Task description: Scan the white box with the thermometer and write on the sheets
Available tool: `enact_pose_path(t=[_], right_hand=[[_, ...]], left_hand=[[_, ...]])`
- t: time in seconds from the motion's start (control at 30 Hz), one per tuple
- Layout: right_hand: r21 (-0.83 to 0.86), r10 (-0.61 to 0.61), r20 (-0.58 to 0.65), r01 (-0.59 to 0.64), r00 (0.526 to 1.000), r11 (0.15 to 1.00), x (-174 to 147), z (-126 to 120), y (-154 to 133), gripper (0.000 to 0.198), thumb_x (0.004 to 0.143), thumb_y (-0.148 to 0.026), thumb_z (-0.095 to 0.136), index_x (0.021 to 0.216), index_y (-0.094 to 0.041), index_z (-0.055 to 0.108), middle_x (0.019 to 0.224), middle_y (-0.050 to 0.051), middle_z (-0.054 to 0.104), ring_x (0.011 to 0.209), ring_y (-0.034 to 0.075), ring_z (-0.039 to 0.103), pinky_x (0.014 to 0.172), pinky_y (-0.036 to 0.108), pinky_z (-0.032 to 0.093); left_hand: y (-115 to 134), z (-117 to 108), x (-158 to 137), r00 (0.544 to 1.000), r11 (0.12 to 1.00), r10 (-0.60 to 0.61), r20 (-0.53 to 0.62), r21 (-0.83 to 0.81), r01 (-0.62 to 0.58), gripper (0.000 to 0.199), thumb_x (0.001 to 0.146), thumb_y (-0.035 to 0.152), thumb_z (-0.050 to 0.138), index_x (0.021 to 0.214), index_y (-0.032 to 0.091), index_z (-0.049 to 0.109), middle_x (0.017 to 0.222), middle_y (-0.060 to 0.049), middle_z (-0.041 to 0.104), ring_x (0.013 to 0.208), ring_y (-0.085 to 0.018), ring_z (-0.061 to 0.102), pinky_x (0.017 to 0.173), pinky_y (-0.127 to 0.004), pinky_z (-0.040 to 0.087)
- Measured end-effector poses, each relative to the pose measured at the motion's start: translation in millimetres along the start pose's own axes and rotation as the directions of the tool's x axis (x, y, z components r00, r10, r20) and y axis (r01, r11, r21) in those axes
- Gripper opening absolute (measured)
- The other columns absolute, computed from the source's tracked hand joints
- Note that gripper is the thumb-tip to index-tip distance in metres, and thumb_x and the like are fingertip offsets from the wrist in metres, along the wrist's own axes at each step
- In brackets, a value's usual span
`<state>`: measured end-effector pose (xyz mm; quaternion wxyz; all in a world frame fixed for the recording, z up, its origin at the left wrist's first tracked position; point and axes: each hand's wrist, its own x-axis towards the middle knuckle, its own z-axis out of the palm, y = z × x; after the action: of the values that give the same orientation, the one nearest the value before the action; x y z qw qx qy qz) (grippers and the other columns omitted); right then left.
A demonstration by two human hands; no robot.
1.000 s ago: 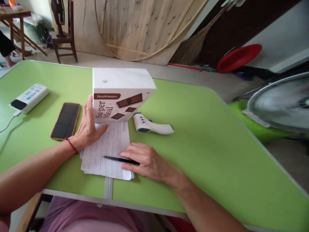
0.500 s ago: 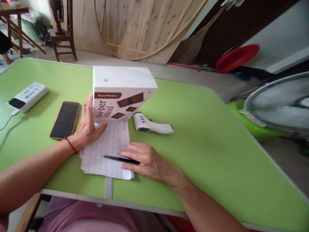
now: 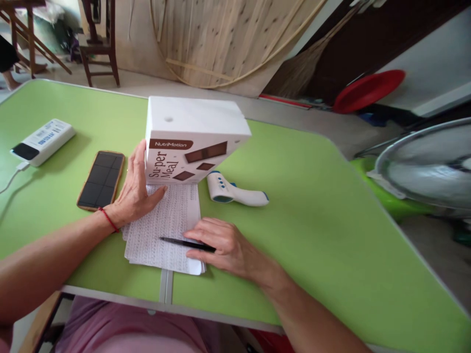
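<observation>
Our left hand (image 3: 134, 193) braces the box (image 3: 191, 142) (light, stiff card; side grip), fingers pressed together; right hand (image 3: 221, 245) pins the pen (image 3: 184, 242), fingers flat.

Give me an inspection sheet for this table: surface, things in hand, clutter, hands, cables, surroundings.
Surface: green table, with a seam at the near edge.
Things in hand: printed paper sheets lie flat; a black pen lies on them; a white NutriMotion box stands upright on their far end.
Clutter: phone face up, thermometer lying beside the box, white power bank.
Hands: left hand open, flat against the box side and touching the paper; right hand resting flat over the pen's end.
Cables: white cable plugged into the power bank.
Surroundings: fan, wooden chair, red basin, broom.
</observation>
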<state>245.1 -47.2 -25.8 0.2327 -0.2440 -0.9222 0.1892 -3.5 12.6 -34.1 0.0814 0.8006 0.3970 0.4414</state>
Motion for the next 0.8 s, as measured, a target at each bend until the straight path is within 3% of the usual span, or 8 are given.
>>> enact_pose_path(t=[0.5, 0.8], right_hand=[[-0.022, 0.003, 0.016, -0.002, 1.0, 1.0, 1.0, -0.9, -1.9, 0.027, 0.091, -0.035, 0.06, 0.1, -0.01, 0.067, 0.079, 0.008, 0.067, 0.071, 0.017, 0.059, 0.064, 0.03, 0.047], [-0.034, 0.008, 0.01, -0.007, 1.0, 0.999, -0.5, -1.7, -1.2, 0.027, 0.092, -0.037, 0.057, 0.098, -0.012, 0.067, 0.078, 0.006, 0.067, 0.07, 0.016, 0.058, 0.063, 0.029, 0.046]], left_hand=[[2.4, -1.1, 0.6, 1.0, 1.0, 0.006, -0.023, 0.024, -0.005, 0.095, 0.078, 0.021, 0.064, 0.151, 0.018, 0.003, 0.15, -0.022, 0.02, 0.14, -0.038, 0.022, 0.111, -0.06, 0.03], [0.8, -3.7, -0.2, 1.0, 1.0, -0.015, 0.0, -0.014, 0.015, 0.094, 0.08, 0.027, 0.066, 0.151, 0.022, 0.004, 0.152, -0.02, 0.019, 0.139, -0.038, 0.023, 0.107, -0.058, 0.037]])
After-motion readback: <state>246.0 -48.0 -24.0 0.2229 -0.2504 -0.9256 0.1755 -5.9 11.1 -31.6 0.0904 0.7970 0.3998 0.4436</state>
